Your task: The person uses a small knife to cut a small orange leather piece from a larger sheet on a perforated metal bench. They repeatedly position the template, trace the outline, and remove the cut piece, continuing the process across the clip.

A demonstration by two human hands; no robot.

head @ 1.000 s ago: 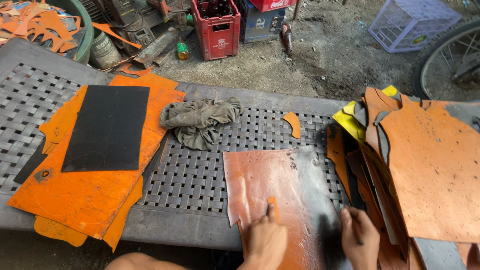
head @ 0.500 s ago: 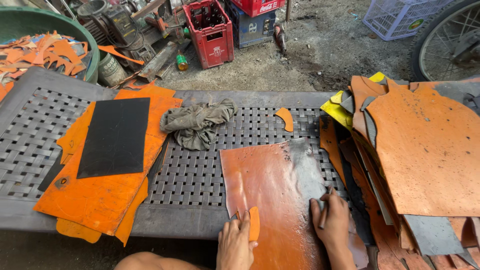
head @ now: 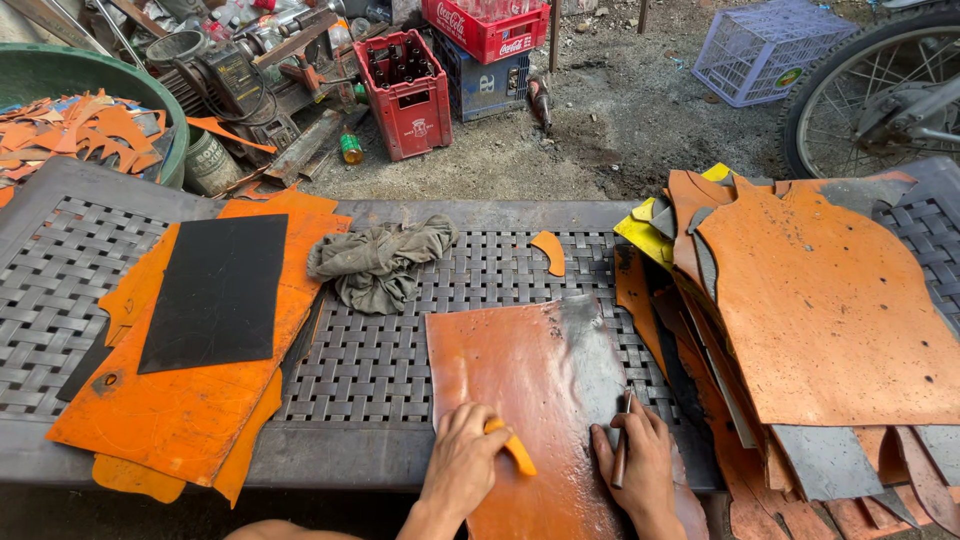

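Head view shows us pressing an orange strip (head: 511,446) with our left hand (head: 462,462) and gripping a dark tool (head: 621,452) in our right hand (head: 640,470) on the sheet (head: 530,390), rag (head: 380,262) beyond, crate (head: 408,92) farthest.

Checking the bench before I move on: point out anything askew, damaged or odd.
The orange sheet under the left hand and right hand has a dark grey discoloured band along its right side. A crumpled rag and a stray orange offcut lie loose on the table.
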